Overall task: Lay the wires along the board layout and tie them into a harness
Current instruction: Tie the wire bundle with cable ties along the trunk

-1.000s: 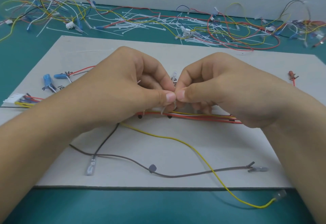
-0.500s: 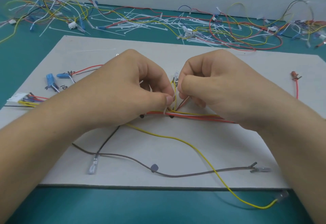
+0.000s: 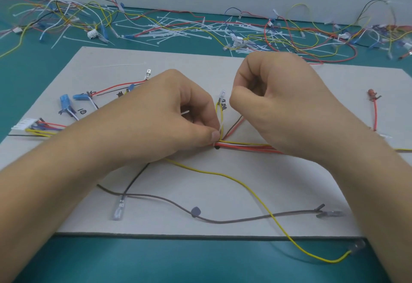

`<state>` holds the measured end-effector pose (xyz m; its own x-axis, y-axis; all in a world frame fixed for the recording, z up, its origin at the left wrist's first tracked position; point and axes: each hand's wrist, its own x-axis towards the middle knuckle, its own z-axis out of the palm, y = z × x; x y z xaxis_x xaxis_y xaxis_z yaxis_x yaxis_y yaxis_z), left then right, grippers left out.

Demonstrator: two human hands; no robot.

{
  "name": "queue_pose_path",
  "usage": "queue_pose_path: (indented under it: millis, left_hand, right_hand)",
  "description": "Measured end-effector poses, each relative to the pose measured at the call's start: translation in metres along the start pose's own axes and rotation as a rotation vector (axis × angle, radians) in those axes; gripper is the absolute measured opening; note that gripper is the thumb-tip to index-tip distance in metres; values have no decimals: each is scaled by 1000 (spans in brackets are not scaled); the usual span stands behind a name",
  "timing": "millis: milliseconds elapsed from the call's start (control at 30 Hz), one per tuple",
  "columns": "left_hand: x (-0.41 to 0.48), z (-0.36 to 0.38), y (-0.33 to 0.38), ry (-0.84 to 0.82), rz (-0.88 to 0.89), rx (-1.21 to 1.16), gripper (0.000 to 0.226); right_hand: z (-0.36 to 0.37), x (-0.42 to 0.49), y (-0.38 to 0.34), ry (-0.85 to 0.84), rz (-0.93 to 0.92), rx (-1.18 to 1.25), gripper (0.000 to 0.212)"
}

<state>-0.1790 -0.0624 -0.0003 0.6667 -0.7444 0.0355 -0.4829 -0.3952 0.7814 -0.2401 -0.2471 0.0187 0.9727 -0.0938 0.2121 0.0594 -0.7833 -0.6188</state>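
Red-and-yellow wire bundle (image 3: 245, 146) lying across mid-board (image 3: 200, 193), both hands over it.
Left hand (image 3: 169, 117): thumb and forefinger clamped on a white cable tie (image 3: 221, 129) at the bundle. Right hand (image 3: 281, 104): fingers curled together; cannot tell whether they grip anything. Wrists hide the bundle's outer runs. Nearby: loose yellow wire (image 3: 263, 202), brown wire (image 3: 223, 221), blue terminals (image 3: 65, 102), white connector (image 3: 22, 124). Rear of desk (image 3: 156, 260): heap of spare ties and wires (image 3: 189, 28).

2 hands (image 3: 169, 115), 1 board (image 3: 245, 182), 1 table (image 3: 156, 260)
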Motion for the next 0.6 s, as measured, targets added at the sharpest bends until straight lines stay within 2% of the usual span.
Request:
queue_pose_path:
  millis: [233, 300, 467, 600]
  left_hand:
    - [1, -2, 0, -22, 25, 41, 10]
    - [1, -1, 1, -15, 23, 57, 4]
    - [-1, -1, 3, -10, 3, 75, 10]
    - [0, -1, 1, -1, -15, 63, 11]
  right_hand:
    - [4, -2, -2, 74, -30, -84, 8]
    - [7, -2, -4, 86, -36, -88, 8]
    - [-5, 5, -6, 264, -13, -51, 9]
    - [-12, 6, 1, 109, 120, 83, 18]
